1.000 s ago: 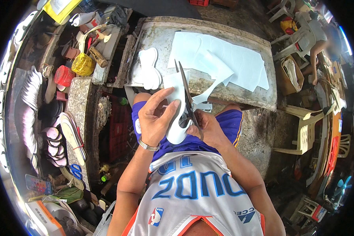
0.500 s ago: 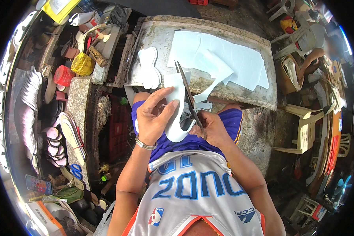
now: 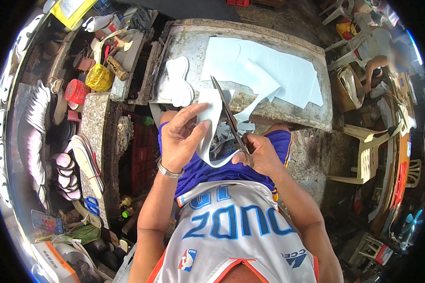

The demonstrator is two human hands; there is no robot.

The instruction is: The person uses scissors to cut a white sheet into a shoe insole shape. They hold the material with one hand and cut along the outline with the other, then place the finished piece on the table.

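Observation:
A long curved piece of white sheet material (image 3: pixel 210 109) is pinched between the thumb and fingers of my left hand (image 3: pixel 182 134). Its lower part bends round in a loop toward my right hand (image 3: pixel 259 153), which grips a pair of dark scissors (image 3: pixel 229 111). Their long blades point away from me, alongside the right edge of the piece. A narrow white strip (image 3: pixel 250 107) runs off beyond the blades toward the table. On the table's near left lie white sole-shaped cutouts (image 3: pixel 178 82), partly overlapping.
Large white sheets (image 3: pixel 288 70) with curved outlines cover much of the worn low table (image 3: pixel 189 35). White scraps (image 3: pixel 222 134) sit below my hands. Left, a ledge holds slippers (image 3: pixel 87 165) and blue-handled scissors (image 3: pixel 91 205). A plastic chair (image 3: pixel 363 155) stands right; another person's arm (image 3: pixel 374 70) shows beyond.
My right hand and the scissors have shifted slightly right and toward me, and the blades look closer together. The white piece's lower loop now stretches wider toward my right hand.

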